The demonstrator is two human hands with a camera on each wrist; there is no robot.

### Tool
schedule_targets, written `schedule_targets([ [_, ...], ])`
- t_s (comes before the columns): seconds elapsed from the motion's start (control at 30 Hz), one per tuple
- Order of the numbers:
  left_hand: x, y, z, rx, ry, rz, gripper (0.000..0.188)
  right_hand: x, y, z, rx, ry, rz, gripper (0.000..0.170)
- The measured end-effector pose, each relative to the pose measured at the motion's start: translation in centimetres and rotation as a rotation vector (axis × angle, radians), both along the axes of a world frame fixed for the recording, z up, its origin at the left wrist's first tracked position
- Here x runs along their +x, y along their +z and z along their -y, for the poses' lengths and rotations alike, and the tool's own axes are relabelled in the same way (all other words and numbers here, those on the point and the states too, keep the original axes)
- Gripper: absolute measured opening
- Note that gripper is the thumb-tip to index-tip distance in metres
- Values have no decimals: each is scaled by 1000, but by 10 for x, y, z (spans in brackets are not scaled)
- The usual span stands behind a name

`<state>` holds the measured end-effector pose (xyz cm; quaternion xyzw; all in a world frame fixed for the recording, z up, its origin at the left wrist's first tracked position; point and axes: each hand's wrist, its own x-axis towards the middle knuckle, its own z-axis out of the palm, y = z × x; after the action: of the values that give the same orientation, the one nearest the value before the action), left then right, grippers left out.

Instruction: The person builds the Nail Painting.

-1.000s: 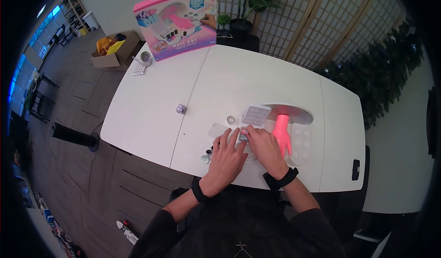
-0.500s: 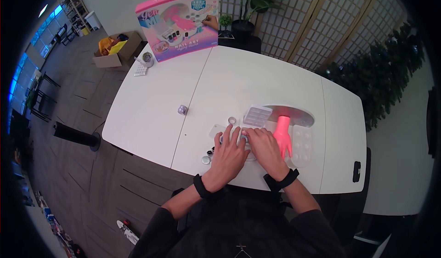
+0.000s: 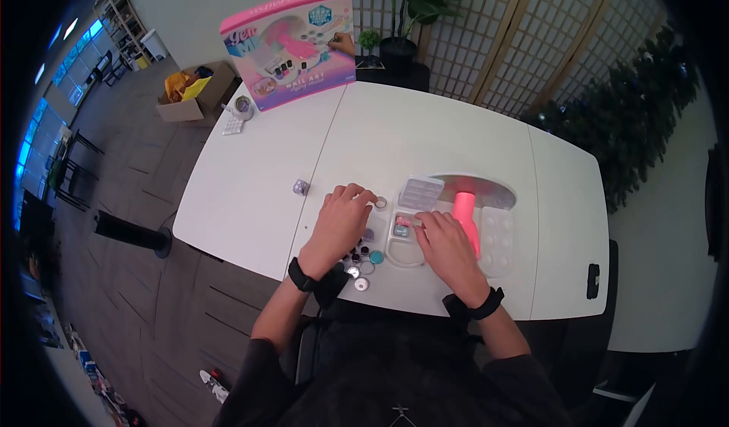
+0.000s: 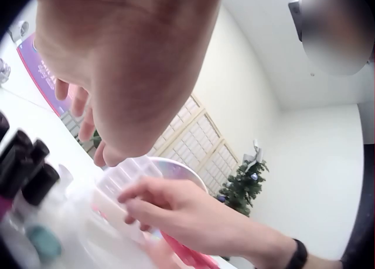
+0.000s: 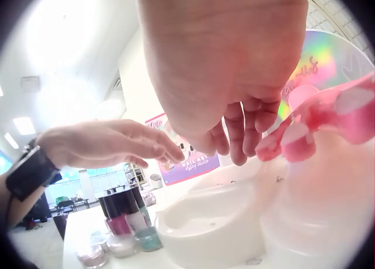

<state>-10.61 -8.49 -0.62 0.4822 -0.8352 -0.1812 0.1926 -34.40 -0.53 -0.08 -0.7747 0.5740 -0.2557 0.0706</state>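
Left hand [image 3: 339, 220] farther from right hand [image 3: 449, 252]

We find the tray [image 5: 199, 251] to be smooth white plastic, glossy along its rim. The pink model hand [image 3: 465, 208] appears to be smooth moulded plastic. We record a shiny iridescent face on the backboard [image 5: 322, 53] and smooth black caps [image 5: 120, 203]. We note a smooth white table [image 3: 425, 127], a printed cardboard Nail Art box [image 3: 292, 47] and a wood-framed folding screen [image 3: 510, 36].
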Motion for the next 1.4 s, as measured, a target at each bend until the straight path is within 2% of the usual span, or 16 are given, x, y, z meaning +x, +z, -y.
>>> schedule_targets([
  [0.37,-3,-19,51,26,-243,208,15,1,21,-13,13,-10,74,16],
  [0.47,6,6,41,47,-244,77,12,3,26,-13,24,-6,105,16],
  [0.53,12,32,18,31,-286,-157,8,6,33,-15,15,25,194,18],
  [0.57,14,47,5,-3,-304,-194,8,8,39,-17,16,25,198,18],
  [0.67,21,68,-27,-104,-323,-237,12,18,54,-26,3,59,328,20],
  [0.73,24,78,-45,-110,-337,-256,15,22,57,-30,187,45,553,23],
  [0.87,22,80,-70,-107,-318,-460,15,26,46,-39,297,170,726,25],
  [0.93,20,77,-79,-74,-281,-581,16,30,37,-46,379,215,985,23],
  [0.97,18,77,-83,-91,-273,-581,16,33,38,-49,378,211,984,23],
  [1.03,15,74,-87,-96,-280,-603,18,37,41,-54,371,200,1233,21],
  [1.2,4,69,-96,-134,-219,-602,22,42,44,-59,400,192,1298,17],
  [1.27,-1,70,-105,24,-121,-694,20,42,40,-59,360,177,1304,14],
  [1.3,-2,68,-107,19,-122,-698,20,41,35,-59,276,158,1189,12],
  [1.33,-2,63,-109,204,-87,-828,18,40,33,-59,197,137,1074,11],
  [1.37,-3,59,-110,394,-48,-954,17,39,35,-59,200,138,1072,11],
  [1.4,-4,57,-111,395,-43,-956,17,38,39,-60,138,147,950,11],
])
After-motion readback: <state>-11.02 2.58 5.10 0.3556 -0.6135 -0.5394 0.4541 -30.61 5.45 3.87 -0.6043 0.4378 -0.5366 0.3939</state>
